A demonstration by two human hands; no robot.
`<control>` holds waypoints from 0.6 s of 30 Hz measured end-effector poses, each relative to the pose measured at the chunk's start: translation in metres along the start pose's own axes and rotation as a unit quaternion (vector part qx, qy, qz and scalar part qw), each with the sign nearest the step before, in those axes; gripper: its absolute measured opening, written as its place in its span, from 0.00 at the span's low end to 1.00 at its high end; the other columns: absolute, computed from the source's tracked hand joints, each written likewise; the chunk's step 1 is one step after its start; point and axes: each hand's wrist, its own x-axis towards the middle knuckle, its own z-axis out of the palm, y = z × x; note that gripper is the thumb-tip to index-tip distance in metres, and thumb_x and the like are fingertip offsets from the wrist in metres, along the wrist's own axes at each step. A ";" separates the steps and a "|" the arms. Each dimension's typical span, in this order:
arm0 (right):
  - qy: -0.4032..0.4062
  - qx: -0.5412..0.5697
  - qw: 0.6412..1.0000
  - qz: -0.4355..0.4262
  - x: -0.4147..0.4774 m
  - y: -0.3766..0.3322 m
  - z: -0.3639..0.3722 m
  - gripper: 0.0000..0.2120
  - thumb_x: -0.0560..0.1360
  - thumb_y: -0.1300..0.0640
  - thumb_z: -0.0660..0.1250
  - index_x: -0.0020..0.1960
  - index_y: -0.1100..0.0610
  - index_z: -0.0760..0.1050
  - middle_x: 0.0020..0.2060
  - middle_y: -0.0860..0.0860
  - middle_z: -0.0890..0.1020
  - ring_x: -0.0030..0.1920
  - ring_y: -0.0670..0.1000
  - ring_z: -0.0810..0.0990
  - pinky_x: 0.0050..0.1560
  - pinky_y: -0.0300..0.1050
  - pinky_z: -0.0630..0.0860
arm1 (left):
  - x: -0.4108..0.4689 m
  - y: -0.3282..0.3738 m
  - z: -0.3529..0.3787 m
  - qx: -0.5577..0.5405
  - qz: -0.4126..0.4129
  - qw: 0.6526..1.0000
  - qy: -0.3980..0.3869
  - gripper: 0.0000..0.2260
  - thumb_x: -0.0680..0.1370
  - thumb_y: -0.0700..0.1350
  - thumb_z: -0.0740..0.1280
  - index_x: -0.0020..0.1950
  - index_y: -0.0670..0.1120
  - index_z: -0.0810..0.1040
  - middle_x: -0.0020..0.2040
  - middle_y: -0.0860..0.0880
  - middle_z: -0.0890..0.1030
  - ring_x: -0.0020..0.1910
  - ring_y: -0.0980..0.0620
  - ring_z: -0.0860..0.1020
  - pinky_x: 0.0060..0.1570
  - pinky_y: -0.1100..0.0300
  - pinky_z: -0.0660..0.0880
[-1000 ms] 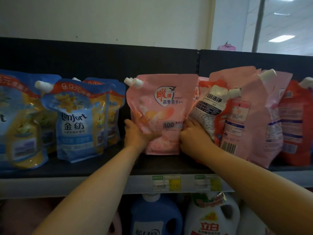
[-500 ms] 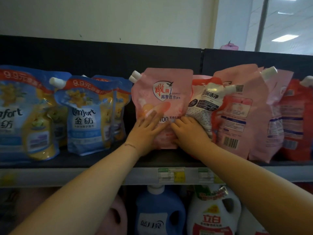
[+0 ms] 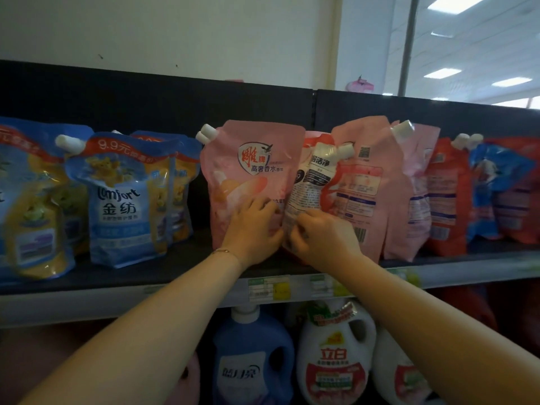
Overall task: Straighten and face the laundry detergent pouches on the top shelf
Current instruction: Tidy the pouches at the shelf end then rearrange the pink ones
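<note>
Two hands up at the top shelf (image 3: 140,277), side by side and almost touching. On the left, the left hand (image 3: 253,229), laid open on the lower right front of the pink pouch (image 3: 248,159), fingers fairly straight and pressed flat to the film, nothing gripped. Just right of it, the right hand (image 3: 325,238), fingers curled in on the lower left edge of the white pouch (image 3: 311,185) and pinching it. Pink pouch upright near the middle of the shelf, logo side out, two white caps (image 3: 208,130) at its top left corner. White pouch touching the pink one's right edge, tilted with its top leaning right, spout at the upper right, print set crooked. Behind and right of it, partly covered by it, more pink pouches (image 3: 365,176), backs and barcode facing out. Farther right, a red pouch (image 3: 444,197), also back out, then a crumpled blue pouch (image 3: 496,182) near the frame edge, too blurred for detail. Left of the pink pouch, across a dark gap, several blue pouches (image 3: 119,200) marked Comfort, fronts out, some slumped and overlapping. On the left wrist, a thin bracelet (image 3: 222,251). On the shelf's front rail, under the hands, price tags (image 3: 268,287). Below the shelf, a blue bottle (image 3: 251,358) and a white bottle (image 3: 336,361), upright and side by side.
</note>
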 end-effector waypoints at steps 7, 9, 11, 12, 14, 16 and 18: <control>0.003 -0.015 0.981 0.192 -0.030 0.031 -0.043 0.16 0.76 0.47 0.61 0.33 0.53 0.70 0.31 0.48 0.75 0.34 0.54 0.76 0.36 0.45 0.71 | -0.004 0.050 0.028 -0.191 -0.117 0.971 -0.080 0.34 0.71 0.54 0.72 0.71 0.49 0.58 0.66 0.47 0.66 0.59 0.45 0.74 0.58 0.46 0.75; 0.009 -0.007 0.973 0.232 -0.041 0.044 -0.048 0.18 0.75 0.47 0.62 0.29 0.53 0.67 0.27 0.47 0.72 0.32 0.54 0.75 0.34 0.44 0.67 | -0.004 0.055 0.037 -0.208 -0.152 0.962 -0.085 0.42 0.69 0.54 0.74 0.75 0.51 0.52 0.69 0.45 0.64 0.62 0.43 0.73 0.61 0.45 0.73; 0.007 0.003 0.962 0.271 -0.048 0.056 -0.050 0.17 0.74 0.43 0.63 0.32 0.52 0.68 0.29 0.47 0.74 0.34 0.53 0.75 0.36 0.44 0.69 | -0.004 0.057 0.042 -0.233 -0.176 0.953 -0.080 0.46 0.65 0.58 0.74 0.75 0.56 0.50 0.68 0.45 0.68 0.61 0.42 0.74 0.60 0.44 0.73; 0.002 0.006 0.955 0.296 -0.050 0.060 -0.050 0.17 0.74 0.41 0.63 0.35 0.53 0.70 0.32 0.48 0.75 0.37 0.54 0.76 0.37 0.46 0.72 | -0.004 0.059 0.042 -0.238 -0.184 0.950 -0.080 0.47 0.64 0.60 0.74 0.74 0.57 0.49 0.67 0.45 0.70 0.61 0.42 0.74 0.60 0.43 0.74; -0.010 0.027 0.941 0.336 -0.048 0.065 -0.048 0.20 0.74 0.37 0.62 0.43 0.55 0.71 0.38 0.50 0.77 0.41 0.54 0.76 0.41 0.49 0.75 | -0.002 0.061 0.044 -0.234 -0.198 0.948 -0.085 0.49 0.63 0.61 0.76 0.74 0.59 0.47 0.68 0.46 0.72 0.62 0.43 0.75 0.60 0.44 0.74; -0.005 0.082 0.928 0.363 -0.043 0.066 -0.045 0.22 0.74 0.36 0.62 0.48 0.56 0.69 0.42 0.52 0.78 0.44 0.55 0.76 0.44 0.52 0.75 | -0.001 0.062 0.045 -0.238 -0.210 0.945 -0.082 0.52 0.62 0.59 0.77 0.74 0.60 0.45 0.67 0.46 0.73 0.62 0.43 0.76 0.61 0.45 0.74; 0.033 0.166 0.906 0.388 -0.038 0.066 -0.040 0.23 0.74 0.37 0.64 0.51 0.57 0.66 0.44 0.54 0.78 0.46 0.56 0.78 0.45 0.54 0.76 | 0.000 0.063 0.048 -0.237 -0.209 0.946 -0.070 0.52 0.64 0.55 0.78 0.75 0.59 0.44 0.66 0.46 0.74 0.61 0.44 0.76 0.61 0.45 0.74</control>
